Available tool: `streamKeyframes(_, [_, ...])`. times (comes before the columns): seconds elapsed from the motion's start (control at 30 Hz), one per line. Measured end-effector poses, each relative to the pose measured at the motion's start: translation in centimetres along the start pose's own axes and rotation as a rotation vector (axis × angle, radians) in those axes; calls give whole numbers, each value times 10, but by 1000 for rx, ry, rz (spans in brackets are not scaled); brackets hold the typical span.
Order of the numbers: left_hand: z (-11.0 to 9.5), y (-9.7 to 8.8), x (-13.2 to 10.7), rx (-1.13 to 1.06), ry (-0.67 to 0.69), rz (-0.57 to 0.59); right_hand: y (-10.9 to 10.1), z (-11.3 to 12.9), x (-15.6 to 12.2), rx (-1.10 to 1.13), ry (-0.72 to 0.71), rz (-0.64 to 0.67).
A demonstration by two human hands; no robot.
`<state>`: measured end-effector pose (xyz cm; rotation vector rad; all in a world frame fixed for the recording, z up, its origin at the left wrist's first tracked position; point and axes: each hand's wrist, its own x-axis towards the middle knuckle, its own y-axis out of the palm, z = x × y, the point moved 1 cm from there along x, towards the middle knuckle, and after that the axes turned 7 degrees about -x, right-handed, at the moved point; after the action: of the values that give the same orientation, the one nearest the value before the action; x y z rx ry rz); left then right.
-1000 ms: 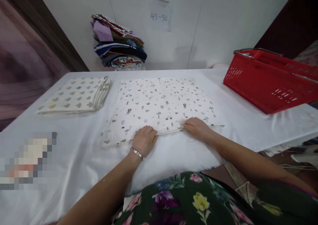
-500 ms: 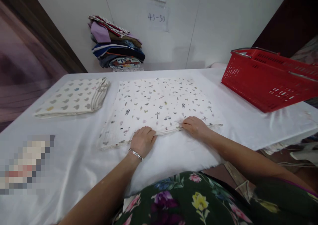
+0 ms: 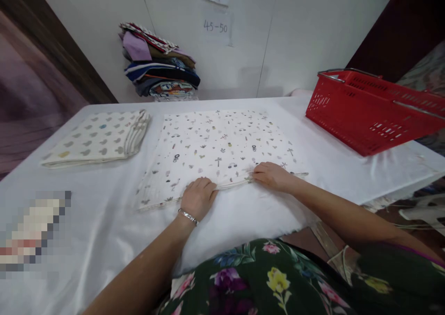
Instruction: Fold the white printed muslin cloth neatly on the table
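Note:
A white cloth (image 3: 215, 143) printed with small palms, rainbows and birds lies folded in layers across the middle of the table. Its near edge is held at two places. My left hand (image 3: 199, 195), with a silver bracelet on the wrist, is closed on that edge left of centre, thumb toward the right. Farther right, my right hand (image 3: 271, 176) pinches the same edge, its fingertips partly hidden against the fabric. Between the hands the stacked layers show along the edge, slightly bowed.
Another folded cloth (image 3: 93, 141) with grey apple-like shapes lies at the left. A red basket (image 3: 368, 116) stands at the right, and a stack of folded fabrics (image 3: 160, 69) rises behind the far edge of the white-covered table (image 3: 104, 241). A pixelated patch hides something at left.
The whole view has shifted slightly to the left. Both hands stay at the same places on the cloth's near edge, and the cloth looks unchanged.

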<state>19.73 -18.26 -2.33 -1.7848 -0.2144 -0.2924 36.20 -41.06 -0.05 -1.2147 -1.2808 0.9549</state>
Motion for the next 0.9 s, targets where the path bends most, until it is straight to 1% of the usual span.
streamKeyframes(0.2, [-1,-2,0,-12,-2,3,1,-1,1,-34,-11,13])
streamKeyframes(0.4, [-1,-2,0,-13,-6,-4,3,3,0,-142,8,26])
streamKeyframes(0.57, [-1,-2,0,-11,0,4,-3,4,-3,-162,61,-29])
streamKeyframes(0.67, [-1,-1,0,-9,9,0,-5,7,-6,-166,60,-8])
streamKeyframes(0.77, [-1,-1,0,7,12,11,-1,10,-7,-159,41,14])
streamKeyframes(0.9, [-1,-1,-1,18,12,1,6,13,-9,-134,85,16])
